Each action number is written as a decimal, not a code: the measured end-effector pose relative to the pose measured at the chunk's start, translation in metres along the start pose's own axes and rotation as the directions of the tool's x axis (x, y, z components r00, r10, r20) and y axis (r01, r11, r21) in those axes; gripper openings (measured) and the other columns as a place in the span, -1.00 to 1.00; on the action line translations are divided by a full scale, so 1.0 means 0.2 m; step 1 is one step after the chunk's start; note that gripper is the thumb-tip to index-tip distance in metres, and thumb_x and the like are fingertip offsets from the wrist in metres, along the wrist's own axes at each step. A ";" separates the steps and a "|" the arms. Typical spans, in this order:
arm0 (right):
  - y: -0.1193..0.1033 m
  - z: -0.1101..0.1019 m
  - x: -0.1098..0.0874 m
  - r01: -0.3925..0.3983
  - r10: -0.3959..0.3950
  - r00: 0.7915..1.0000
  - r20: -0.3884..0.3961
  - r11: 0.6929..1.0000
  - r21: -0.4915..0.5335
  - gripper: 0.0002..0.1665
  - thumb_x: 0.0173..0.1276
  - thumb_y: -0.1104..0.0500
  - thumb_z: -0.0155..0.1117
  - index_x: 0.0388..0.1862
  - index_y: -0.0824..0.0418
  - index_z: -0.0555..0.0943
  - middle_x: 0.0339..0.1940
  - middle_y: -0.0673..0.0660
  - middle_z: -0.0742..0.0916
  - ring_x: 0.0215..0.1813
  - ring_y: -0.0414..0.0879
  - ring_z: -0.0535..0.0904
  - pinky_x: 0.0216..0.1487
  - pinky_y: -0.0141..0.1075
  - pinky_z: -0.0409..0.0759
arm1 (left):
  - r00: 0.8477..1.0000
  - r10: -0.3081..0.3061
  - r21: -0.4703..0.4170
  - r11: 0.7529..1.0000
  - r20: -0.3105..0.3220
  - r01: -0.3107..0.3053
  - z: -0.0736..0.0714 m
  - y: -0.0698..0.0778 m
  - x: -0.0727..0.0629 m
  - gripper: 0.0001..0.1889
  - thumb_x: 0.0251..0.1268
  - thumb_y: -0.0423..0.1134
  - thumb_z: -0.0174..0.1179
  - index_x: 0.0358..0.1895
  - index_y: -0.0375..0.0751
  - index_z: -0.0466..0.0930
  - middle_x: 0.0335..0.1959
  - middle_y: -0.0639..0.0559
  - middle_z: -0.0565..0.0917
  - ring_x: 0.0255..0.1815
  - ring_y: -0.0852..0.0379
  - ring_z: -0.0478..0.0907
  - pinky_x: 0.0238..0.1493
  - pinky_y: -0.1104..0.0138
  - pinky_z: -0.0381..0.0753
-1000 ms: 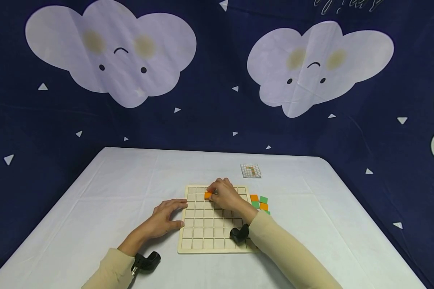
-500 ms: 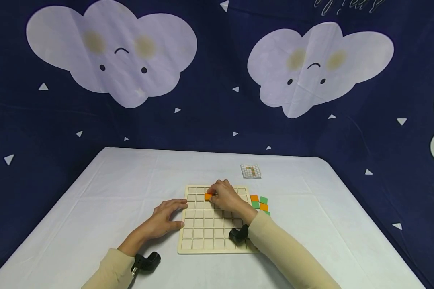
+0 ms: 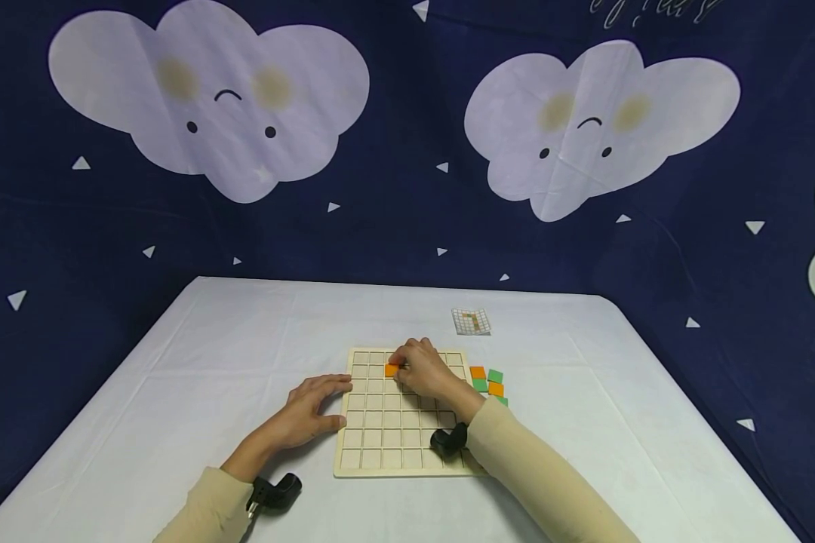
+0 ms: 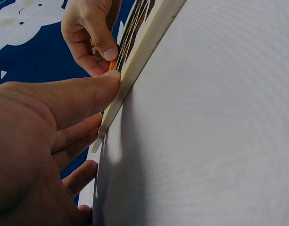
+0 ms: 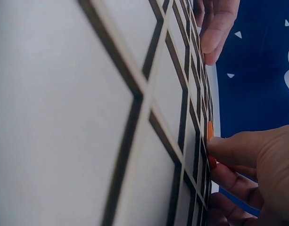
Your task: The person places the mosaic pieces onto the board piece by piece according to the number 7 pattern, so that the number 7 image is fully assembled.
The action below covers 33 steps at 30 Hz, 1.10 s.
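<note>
In the head view a wooden grid board (image 3: pixel 372 457) lies on the white table. My right hand (image 3: pixel 423 367) is over its far rows, thumb and fingertips pinching an orange square tile (image 3: pixel 391 370) at a far-row cell. The right wrist view shows the thumb against this orange tile (image 5: pixel 210 129), low on the board; part of the tile is hidden by the fingers. My left hand (image 3: pixel 306 411) rests at the board's left edge with spread fingers. In the left wrist view, the left thumb touches the board's side (image 4: pixel 135 66).
Right of the board lie several loose tiles, among them an orange tile (image 3: pixel 478 372) and a green tile (image 3: pixel 495 375). Behind the board is a small card (image 3: pixel 471 322) printed with a coloured grid pattern. A dark blue cloth (image 3: pixel 407 226) with clouds hangs behind the table.
The orange tile under my right hand has settled slightly lower onto the board, and the right hand has dipped a little with it. The left hand stays in place.
</note>
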State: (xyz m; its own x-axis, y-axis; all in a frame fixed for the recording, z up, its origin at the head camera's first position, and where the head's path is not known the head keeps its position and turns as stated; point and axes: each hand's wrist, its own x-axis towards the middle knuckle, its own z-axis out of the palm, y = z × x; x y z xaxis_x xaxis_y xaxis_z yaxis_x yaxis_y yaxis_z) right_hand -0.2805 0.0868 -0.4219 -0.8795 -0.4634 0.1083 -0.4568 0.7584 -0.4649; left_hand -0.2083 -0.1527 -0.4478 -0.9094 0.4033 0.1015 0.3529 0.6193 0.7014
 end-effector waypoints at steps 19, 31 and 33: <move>0.02 -0.01 -0.01 -0.004 0.005 1.000 -0.015 0.999 0.045 -0.70 0.17 0.17 0.32 -0.09 0.20 0.66 -0.18 0.08 0.64 -0.12 -0.07 0.38 -0.05 -0.22 0.40 | 1.000 -0.009 0.001 1.000 0.001 0.009 0.00 0.00 0.00 -0.46 0.12 -0.23 0.30 0.22 -0.18 0.44 0.39 -0.06 0.33 0.43 -0.21 0.11 0.35 -0.18 -0.12; 0.01 -0.07 -0.09 -0.032 0.035 0.999 -0.026 0.994 0.109 -0.66 0.23 0.12 0.29 -0.02 0.19 0.64 -0.14 0.07 0.63 -0.11 -0.09 0.37 -0.10 -0.24 0.41 | 1.000 -0.011 -0.003 1.000 0.006 0.011 0.00 0.00 0.00 -0.45 0.11 -0.22 0.30 0.22 -0.19 0.44 0.40 -0.07 0.33 0.44 -0.22 0.09 0.35 -0.18 -0.13; 0.01 -0.08 -0.10 -0.038 0.042 0.999 -0.033 0.993 0.111 -0.65 0.22 0.10 0.29 -0.02 0.17 0.64 -0.14 0.06 0.63 -0.11 -0.09 0.37 -0.10 -0.25 0.40 | 1.000 -0.011 0.002 1.000 0.004 0.011 0.00 0.00 0.00 -0.45 0.12 -0.21 0.30 0.22 -0.18 0.44 0.39 -0.07 0.33 0.44 -0.22 0.09 0.35 -0.19 -0.13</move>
State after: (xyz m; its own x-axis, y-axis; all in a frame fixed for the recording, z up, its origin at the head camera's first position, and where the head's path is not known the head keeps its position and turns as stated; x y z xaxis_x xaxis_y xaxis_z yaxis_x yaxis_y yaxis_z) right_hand -0.2656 0.1056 -0.4103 -0.9017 -0.4160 0.1179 -0.4057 0.7196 -0.5636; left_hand -0.2088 -0.1531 -0.4472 -0.9122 0.3996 0.0910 0.3436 0.6247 0.7012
